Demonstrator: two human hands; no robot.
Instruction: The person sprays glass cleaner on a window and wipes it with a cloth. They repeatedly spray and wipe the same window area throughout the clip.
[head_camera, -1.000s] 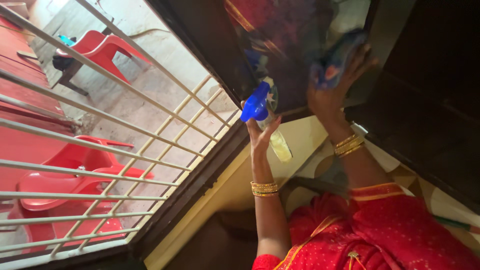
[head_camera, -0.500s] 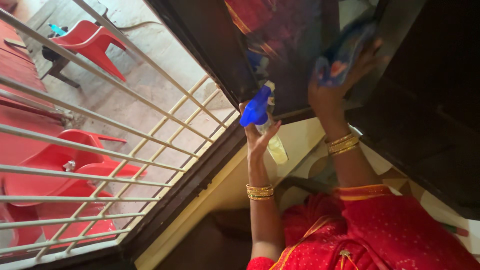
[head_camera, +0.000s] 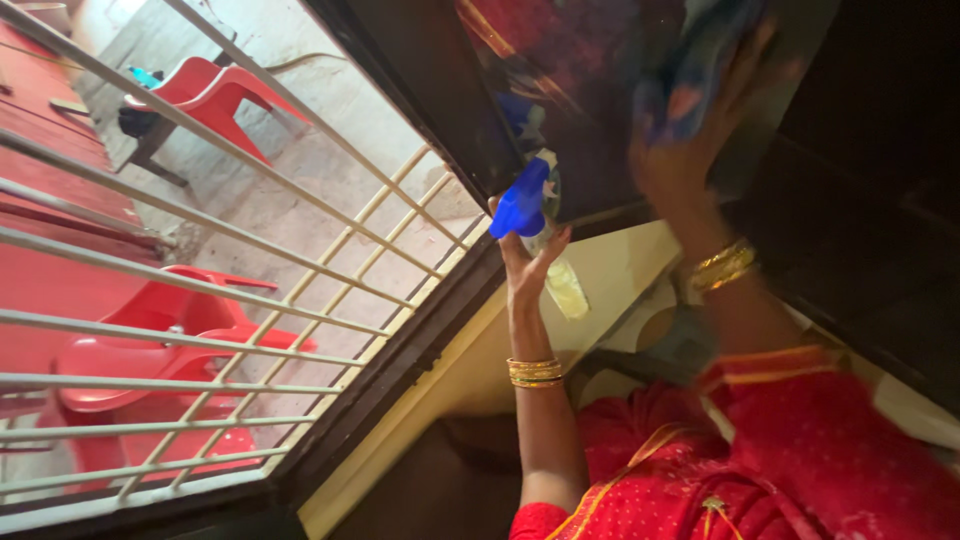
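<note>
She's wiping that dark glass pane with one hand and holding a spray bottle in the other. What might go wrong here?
The left hand grips the spray bottle only loosely around its neck, right against the window frame; it could slip and drop. The right hand presses a blue cloth high on the glass pane and shows blurred in the picture, so a hard push might jolt the pane.

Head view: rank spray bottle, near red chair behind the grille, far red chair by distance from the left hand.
1. Spray bottle, blue-headed, held in the left hand at the dark window frame.
2. Near red chair, lower left, outside behind the grille.
3. Far red chair, top left, outside on the floor.
</note>
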